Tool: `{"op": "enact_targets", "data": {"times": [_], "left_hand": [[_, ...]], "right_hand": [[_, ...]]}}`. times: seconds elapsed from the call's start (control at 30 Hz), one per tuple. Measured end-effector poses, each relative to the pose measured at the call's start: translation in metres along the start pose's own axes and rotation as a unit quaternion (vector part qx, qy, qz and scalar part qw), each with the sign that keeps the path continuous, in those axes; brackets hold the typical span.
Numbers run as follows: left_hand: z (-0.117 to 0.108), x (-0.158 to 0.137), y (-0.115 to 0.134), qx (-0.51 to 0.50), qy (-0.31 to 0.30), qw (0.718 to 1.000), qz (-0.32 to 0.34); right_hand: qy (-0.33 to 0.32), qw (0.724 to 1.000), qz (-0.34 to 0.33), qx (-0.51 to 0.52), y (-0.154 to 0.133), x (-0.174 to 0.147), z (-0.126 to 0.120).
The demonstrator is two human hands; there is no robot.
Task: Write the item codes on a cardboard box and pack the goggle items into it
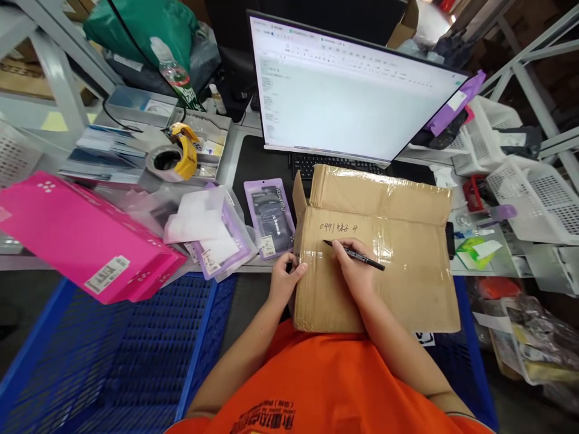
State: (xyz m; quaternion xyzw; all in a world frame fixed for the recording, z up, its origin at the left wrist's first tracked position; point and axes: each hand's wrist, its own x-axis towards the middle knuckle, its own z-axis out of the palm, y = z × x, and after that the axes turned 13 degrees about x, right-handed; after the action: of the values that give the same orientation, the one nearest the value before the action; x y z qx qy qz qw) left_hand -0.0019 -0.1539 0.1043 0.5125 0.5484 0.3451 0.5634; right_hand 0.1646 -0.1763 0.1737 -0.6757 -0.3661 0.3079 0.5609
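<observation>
My right hand [355,268] is closed round a black marker pen [368,261], its tip resting on or just above a brown cardboard box [411,271]. Handwriting, "0991", some characters and "4", runs across the box above the pen tip. At the box's left edge, my left hand [284,280] is closed, thumb against the side. A small dark thing shows between its thumb and finger; I cannot make out what it is. Just left of the box lies a purple-edged packet [270,217] with dark contents.
A monitor [335,90] and keyboard [335,165] stand behind the box. To the left are pink boxes [85,235], plastic-wrapped packets [210,232] and a yellow tape dispenser [185,158]. A blue crate [136,343] is below; white baskets [538,193] stand right.
</observation>
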Motion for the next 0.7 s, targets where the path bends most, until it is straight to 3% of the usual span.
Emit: {"op": "enact_targets", "data": {"times": [0.47,0.6,0.7], "left_hand": [[-0.0013,-0.0013,-0.0006,0.007,0.001,1.000,-0.003],[-0.0009,-0.0013,0.0006,0.003,0.000,1.000,-0.009],[-0.0007,-0.0010,0.0008,0.000,-0.001,1.000,-0.008]], "right_hand": [[-0.020,0.994,-0.100,-0.050,0.0037,-0.0008,0.0017],[0.022,0.995,-0.070,-0.062,0.0044,-0.0018,0.0007],[0.015,0.996,-0.063,-0.055,0.0048,-0.0022,-0.0004]]}}
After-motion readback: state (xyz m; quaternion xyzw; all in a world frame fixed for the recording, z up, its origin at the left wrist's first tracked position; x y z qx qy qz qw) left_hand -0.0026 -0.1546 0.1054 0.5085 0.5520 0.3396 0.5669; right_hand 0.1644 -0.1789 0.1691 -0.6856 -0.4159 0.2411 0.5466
